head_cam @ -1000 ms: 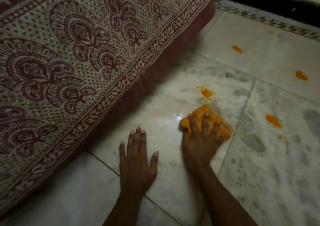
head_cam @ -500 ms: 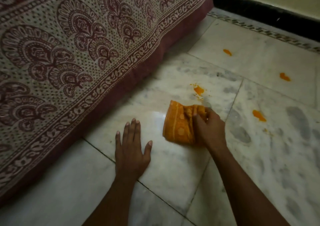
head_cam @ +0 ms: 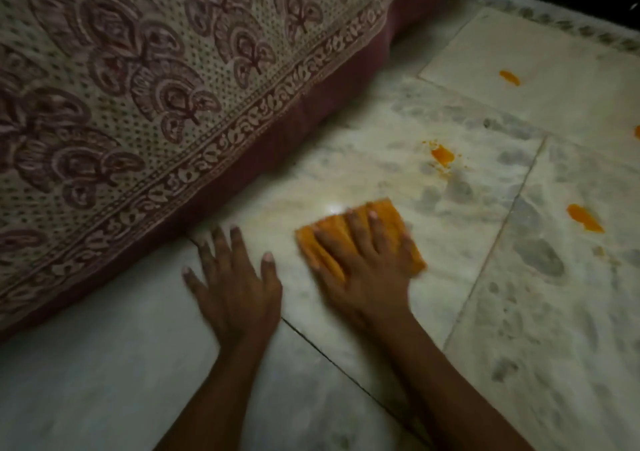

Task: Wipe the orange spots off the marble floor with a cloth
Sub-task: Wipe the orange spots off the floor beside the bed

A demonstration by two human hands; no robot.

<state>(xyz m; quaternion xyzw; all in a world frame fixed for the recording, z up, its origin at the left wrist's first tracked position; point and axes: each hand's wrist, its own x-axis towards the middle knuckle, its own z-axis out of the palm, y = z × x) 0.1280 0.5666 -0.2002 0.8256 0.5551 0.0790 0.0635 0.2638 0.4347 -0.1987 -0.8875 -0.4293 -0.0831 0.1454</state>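
The right hand (head_cam: 363, 274) lay flat on the orange cloth (head_cam: 360, 239), its fingers (head_cam: 375, 229) straight and spread, pressing the cloth against the marble floor (head_cam: 519, 312); the fingers curled round nothing, and the cloth showed past them on the far side and at both edges. The cloth was bunched into folds and sat on the middle tile, near the edge of the bed. The left hand (head_cam: 235, 288) rested palm down on the floor just beside the right one, its fingers (head_cam: 221, 242) straight and splayed, holding nothing; its fingertips lay close to the hem of the bedspread (head_cam: 138, 87), a cream fabric printed with maroon fan motifs and a patterned border, which hung down the bed's side to the floor. Both forearms reached in from the lower edge of the view. Orange spots lay on the floor beyond the cloth: one spot (head_cam: 442, 155) with small flecks around it on the same tile, apart from the cloth; another (head_cam: 585, 218) to the right across a tile joint; a third (head_cam: 509, 77) farther off on the far tile; and a sliver of one more (head_cam: 637, 131) at the right edge. The marble was pale with grey mottling, and a small bright glare (head_cam: 332, 207) sat on it just beyond the cloth. The view was somewhat blurred.
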